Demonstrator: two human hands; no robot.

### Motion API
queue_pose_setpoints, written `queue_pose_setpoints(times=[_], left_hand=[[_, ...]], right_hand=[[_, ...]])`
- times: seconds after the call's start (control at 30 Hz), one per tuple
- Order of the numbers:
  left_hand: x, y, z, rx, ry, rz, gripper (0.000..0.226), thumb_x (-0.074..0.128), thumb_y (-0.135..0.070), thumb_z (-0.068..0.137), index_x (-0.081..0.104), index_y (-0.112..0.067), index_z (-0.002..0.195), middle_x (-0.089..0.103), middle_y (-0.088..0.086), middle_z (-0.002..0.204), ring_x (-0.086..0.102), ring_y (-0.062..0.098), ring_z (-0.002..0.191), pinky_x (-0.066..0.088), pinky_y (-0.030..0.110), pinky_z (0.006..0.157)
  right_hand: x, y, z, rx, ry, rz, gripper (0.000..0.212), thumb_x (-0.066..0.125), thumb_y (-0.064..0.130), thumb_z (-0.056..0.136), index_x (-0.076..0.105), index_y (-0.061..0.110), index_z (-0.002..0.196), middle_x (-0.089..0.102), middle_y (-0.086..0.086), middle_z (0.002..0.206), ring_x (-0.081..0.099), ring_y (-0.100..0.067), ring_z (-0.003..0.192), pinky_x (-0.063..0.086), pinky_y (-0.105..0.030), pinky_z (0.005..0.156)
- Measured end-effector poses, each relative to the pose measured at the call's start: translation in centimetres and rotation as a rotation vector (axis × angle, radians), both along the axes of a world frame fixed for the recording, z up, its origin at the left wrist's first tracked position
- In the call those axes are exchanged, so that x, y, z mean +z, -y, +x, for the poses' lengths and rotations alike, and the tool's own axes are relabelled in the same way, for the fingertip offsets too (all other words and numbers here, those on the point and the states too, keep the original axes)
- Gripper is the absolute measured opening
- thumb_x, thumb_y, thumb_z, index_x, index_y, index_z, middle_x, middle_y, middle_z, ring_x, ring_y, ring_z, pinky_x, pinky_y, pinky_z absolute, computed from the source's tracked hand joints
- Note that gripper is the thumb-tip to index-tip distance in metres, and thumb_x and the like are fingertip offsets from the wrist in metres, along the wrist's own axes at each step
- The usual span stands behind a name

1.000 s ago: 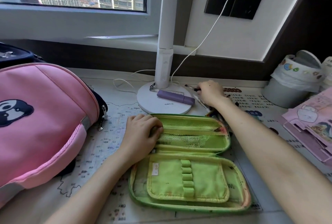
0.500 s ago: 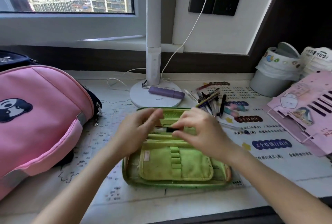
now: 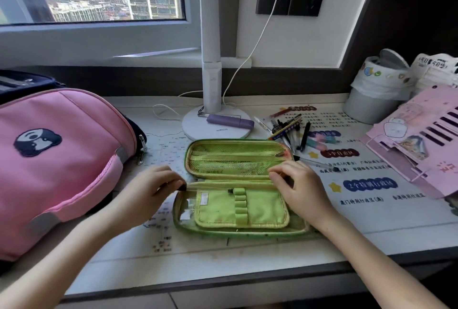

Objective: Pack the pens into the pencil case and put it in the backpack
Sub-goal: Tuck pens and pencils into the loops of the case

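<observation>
Head view: the green pencil case (image 3: pixel 260 209) lies open on the table (image 3: pixel 223 259) at centre frame. At its left edge the left hand (image 3: pixel 148 192) pinches in its grip the dark end of 1 pen (image 3: pixel 183 187) at the middle fold. The right hand (image 3: pixel 302 189) curls its fingers at the fold's right end; whether its grip holds anything I cannot tell. Loose pens (image 3: pixel 290 127) lie upper right of the case. The pink backpack (image 3: pixel 62 159) fills the left.
</observation>
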State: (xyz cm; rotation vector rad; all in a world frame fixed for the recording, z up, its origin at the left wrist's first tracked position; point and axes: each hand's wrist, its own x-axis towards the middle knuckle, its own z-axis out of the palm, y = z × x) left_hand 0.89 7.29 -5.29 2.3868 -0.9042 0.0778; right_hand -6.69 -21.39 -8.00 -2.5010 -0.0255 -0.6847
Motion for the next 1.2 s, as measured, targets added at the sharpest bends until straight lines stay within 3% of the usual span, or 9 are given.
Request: queue_pose_setpoints(times=[0.17,0.5,0.57,0.63,0.73,0.87,1.0,1.1,1.2], left_hand=[[0.2,0.3,0.7,-0.048,0.084,0.035,0.014,0.058,-0.006,0.086,0.072,-0.007,0.089,0.065,0.008,0.083,0.057,0.022,0.08,0.035,0.016,0.069],[-0.9,6.7,0.2,-0.263,0.149,0.039,0.012,0.064,-0.021,0.083,0.071,-0.017,0.093,0.066,0.0,0.09,0.053,0.017,0.089,0.042,0.024,0.079],[-0.3,6.9,0.5,-0.28,0.152,0.048,0.01,0.07,-0.026,0.078,0.072,-0.02,0.086,0.064,0.0,0.085,0.053,0.018,0.085,0.044,0.028,0.078],[0.2,6.8,0.9,-0.257,0.145,0.042,0.011,0.07,-0.032,0.078,0.072,-0.023,0.084,0.062,-0.003,0.085,0.053,0.017,0.085,0.043,0.029,0.077],[1.0,6.6,2.1,-0.181,0.144,-0.016,0.01,0.067,-0.03,0.08,0.071,-0.023,0.086,0.06,-0.005,0.086,0.054,0.015,0.084,0.044,0.029,0.075],[1.9,6.9,3.6,-0.114,0.165,-0.1,0.004,0.066,-0.019,0.081,0.071,-0.019,0.082,0.059,-0.006,0.08,0.053,0.009,0.076,0.042,0.028,0.07],[2.6,7.3,4.8,-0.063,0.14,-0.158,0.005,0.066,-0.016,0.081,0.07,-0.018,0.081,0.058,-0.007,0.079,0.053,0.002,0.074,0.036,0.019,0.064],[2.9,7.7,5.3,-0.048,0.12,-0.16,0.007,0.064,-0.018,0.083,0.07,-0.022,0.081,0.059,-0.009,0.082,0.053,0.002,0.077,0.035,0.014,0.064],[3.1,8.0,5.6,-0.052,0.117,-0.154,0.007,0.063,-0.021,0.083,0.069,-0.026,0.082,0.059,-0.011,0.083,0.054,0.003,0.078,0.035,0.016,0.063]], right_hand=[[-0.3,0.0,0.0,0.013,0.019,-0.056,0.009,0.065,0.015,0.085,0.072,0.01,0.088,0.068,-0.002,0.085,0.059,-0.017,0.086,0.045,-0.027,0.077],[-0.5,0.4,0.1,0.017,0.013,-0.079,0.012,0.061,0.013,0.087,0.072,0.011,0.092,0.069,-0.001,0.087,0.059,-0.017,0.086,0.048,-0.031,0.077],[-0.2,1.8,0.7,-0.08,0.045,-0.084,0.012,0.06,0.013,0.087,0.071,0.011,0.092,0.071,-0.002,0.086,0.061,-0.016,0.08,0.051,-0.031,0.073],[0.5,4.3,2.3,-0.3,0.061,-0.069,0.014,0.059,0.015,0.088,0.071,0.009,0.089,0.072,-0.005,0.082,0.061,-0.018,0.066,0.05,-0.028,0.053],[1.4,8.1,5.9,-0.626,-0.155,-0.023,0.02,0.058,0.024,0.089,0.072,0.011,0.084,0.071,-0.007,0.075,0.055,-0.021,0.054,0.032,-0.017,0.042],[1.6,10.1,9.7,-0.745,-0.406,0.005,0.034,0.058,0.036,0.088,0.066,0.007,0.072,0.061,-0.007,0.063,0.055,-0.022,0.057,0.029,-0.019,0.044],[2.1,9.1,11.9,-0.595,-0.281,-0.136,0.014,0.063,0.027,0.086,0.069,0.017,0.093,0.068,-0.002,0.083,0.055,-0.019,0.067,0.031,-0.019,0.047],[2.3,8.3,13.3,-0.301,-0.278,-0.462,0.033,0.06,0.01,0.084,0.061,0.024,0.114,0.063,0.0,0.112,0.054,-0.023,0.098,0.043,-0.028,0.073],[2.5,8.4,14.5,-0.18,-0.297,-0.729,0.04,0.051,0.001,0.082,0.058,0.016,0.118,0.059,-0.005,0.123,0.048,-0.028,0.114,0.043,-0.038,0.091]])
